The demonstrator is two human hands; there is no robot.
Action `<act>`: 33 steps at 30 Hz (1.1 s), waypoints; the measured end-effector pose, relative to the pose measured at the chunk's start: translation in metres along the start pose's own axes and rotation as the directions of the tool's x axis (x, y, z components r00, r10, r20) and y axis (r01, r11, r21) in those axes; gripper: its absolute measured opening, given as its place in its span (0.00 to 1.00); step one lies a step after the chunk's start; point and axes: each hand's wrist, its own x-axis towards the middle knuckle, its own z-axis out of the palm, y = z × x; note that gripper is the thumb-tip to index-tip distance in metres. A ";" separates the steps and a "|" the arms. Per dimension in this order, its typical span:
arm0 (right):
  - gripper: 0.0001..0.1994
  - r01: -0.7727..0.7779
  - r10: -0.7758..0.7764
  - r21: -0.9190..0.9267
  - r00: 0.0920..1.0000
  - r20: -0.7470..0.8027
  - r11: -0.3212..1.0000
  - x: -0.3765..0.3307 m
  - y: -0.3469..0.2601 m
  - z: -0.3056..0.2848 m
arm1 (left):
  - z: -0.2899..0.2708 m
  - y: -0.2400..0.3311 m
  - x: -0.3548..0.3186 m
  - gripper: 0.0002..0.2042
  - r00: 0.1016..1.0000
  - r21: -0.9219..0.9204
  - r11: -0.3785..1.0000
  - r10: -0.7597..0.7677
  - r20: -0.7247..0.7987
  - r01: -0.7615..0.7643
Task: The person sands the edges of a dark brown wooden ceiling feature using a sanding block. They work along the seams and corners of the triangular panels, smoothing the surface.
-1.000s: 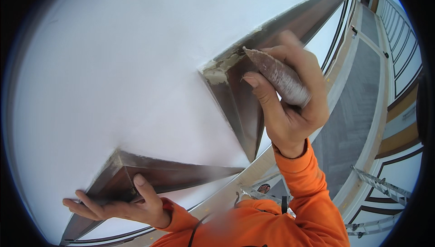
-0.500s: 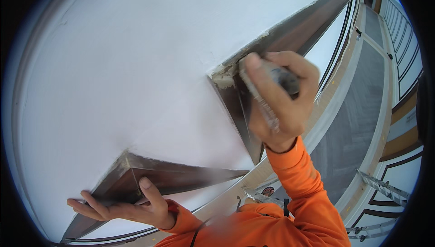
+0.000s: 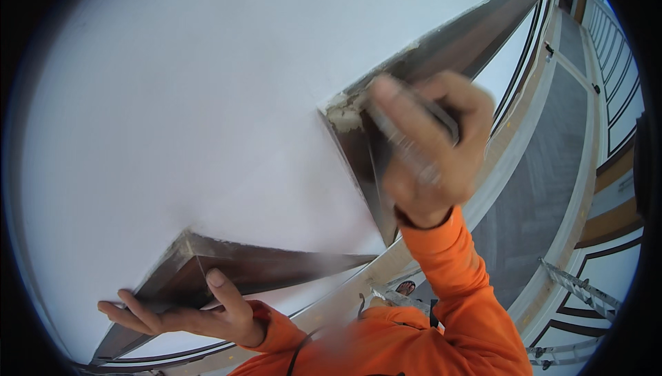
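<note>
Right hand (image 3: pixel 436 143) is gripping a curled, blurred grey sheet (image 3: pixel 418 159) at three o'clock
Left hand (image 3: pixel 200 319) is holding its fingers wide at seven-thirty.

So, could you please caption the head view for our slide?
Right hand holding a folded sheet near a dark beam; left hand by a second beam.

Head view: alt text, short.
Right hand, blurred, grips a sheet by a dark beam with a pale corner patch; the open left hand is at a second dark beam. White surface between; metal ladder at lower right.
</note>
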 end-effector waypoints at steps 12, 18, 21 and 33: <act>0.20 -0.011 0.010 -0.012 0.997 -0.074 1.000 -0.003 0.006 0.006 | 0.000 0.001 -0.003 0.47 0.999 0.035 0.998 -0.051 0.018 0.050; 0.14 0.003 -0.004 -0.006 0.991 -0.136 1.000 -0.002 0.004 0.011 | 0.001 0.001 -0.002 0.48 0.998 0.036 0.998 -0.057 0.012 0.057; 0.11 -0.002 0.000 -0.010 0.983 -0.183 1.000 0.000 0.006 0.011 | 0.000 0.000 -0.002 0.48 0.999 0.045 0.998 -0.037 0.016 0.036; 0.22 0.003 -0.001 0.011 0.991 -0.133 1.000 -0.006 0.009 0.010 | 0.001 -0.002 -0.002 0.48 0.999 0.039 0.999 -0.033 0.013 0.032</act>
